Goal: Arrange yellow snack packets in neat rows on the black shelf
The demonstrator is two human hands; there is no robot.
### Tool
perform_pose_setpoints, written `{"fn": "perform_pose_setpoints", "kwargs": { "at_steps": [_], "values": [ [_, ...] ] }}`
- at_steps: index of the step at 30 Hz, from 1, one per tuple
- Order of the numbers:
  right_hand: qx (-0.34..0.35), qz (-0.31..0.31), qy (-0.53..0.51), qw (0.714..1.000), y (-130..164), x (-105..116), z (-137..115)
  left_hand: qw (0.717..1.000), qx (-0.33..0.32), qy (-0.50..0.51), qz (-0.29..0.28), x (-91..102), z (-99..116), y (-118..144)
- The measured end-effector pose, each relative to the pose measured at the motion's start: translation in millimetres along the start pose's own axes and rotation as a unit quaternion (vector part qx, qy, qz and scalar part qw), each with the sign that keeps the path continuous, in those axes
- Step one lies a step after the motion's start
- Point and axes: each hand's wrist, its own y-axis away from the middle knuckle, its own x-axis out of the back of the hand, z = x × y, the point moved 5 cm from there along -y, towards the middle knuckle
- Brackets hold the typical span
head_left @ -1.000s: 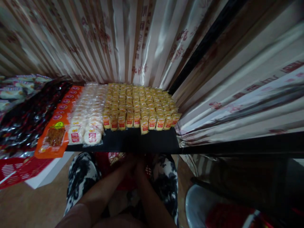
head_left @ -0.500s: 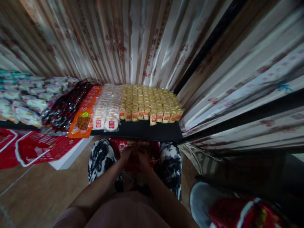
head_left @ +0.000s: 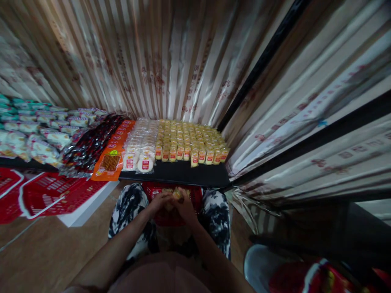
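Head view: two hands meet over a red basket below a bench of packed snacks.

The left hand [head_left: 159, 200] and right hand [head_left: 184, 206] close together on a small yellow snack packet [head_left: 176, 194], held just above the red basket [head_left: 195, 194] between the person's knees. On the dark bench [head_left: 183, 174] beyond lie rows of yellow packets [head_left: 189, 140]; left of them, white round cakes [head_left: 141, 150], then an orange packet [head_left: 109, 163] at the near edge.

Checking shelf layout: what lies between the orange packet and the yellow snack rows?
In the head view, white round cakes fill the stretch between the orange packet and the yellow snack rows.
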Motion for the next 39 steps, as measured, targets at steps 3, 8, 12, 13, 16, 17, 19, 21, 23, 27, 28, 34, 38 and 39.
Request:
{"fn": "perform_pose_setpoints", "kwargs": {
  "at_steps": [3,8,12,13,16,17,19,21,23,27,28,34,38,39],
  "values": [
    [0.091,-0.011,0.053,0.994,1,14,-26,0.998,-0.021,-0.042,-0.049,-3.7,20,-4],
    [0.183,-0.048,0.130,0.973,-15,31,-70,0.989,-0.079,-0.125,-0.016,-4.2,67,-15],
    [0.202,-0.041,0.120,0.971,-45,47,-84,0.976,-0.122,-0.157,0.088,-2.8,100,-32],
    [0.219,-0.023,0.128,0.967,-54,51,-85,0.969,-0.125,-0.173,0.128,-1.9,106,-36],
    [0.270,0.057,0.202,0.940,-80,65,-84,0.943,-0.111,-0.225,0.220,-2.8,119,-52],
    [0.278,0.080,0.231,0.929,-88,69,-82,0.935,-0.109,-0.238,0.239,-4.2,122,-57],
    [0.287,0.102,0.274,0.912,-102,72,-78,0.922,-0.107,-0.260,0.268,-7.7,126,-66],
    [0.293,0.108,0.293,0.904,-110,73,-74,0.910,-0.103,-0.282,0.285,-11.5,128,-75],
    [0.297,0.114,0.290,0.903,-115,74,-69,0.904,-0.097,-0.305,0.285,-16.2,130,-82],
    [0.306,0.127,0.253,0.909,-115,76,-60,0.893,-0.109,-0.344,0.270,-26.7,135,-94],
    [0.308,0.129,0.246,0.910,-115,76,-59,0.891,-0.116,-0.349,0.268,-28.9,137,-97],
    [0.306,0.133,0.232,0.914,-115,77,-56,0.887,-0.141,-0.345,0.275,-35.6,135,-115],
    [0.303,0.124,0.233,0.916,-114,78,-57,0.880,-0.186,-0.329,0.287,-36.9,134,-118],
    [0.301,0.123,0.235,0.916,-114,78,-57,0.876,-0.195,-0.332,0.290,-37.3,134,-118]
  ]
}}
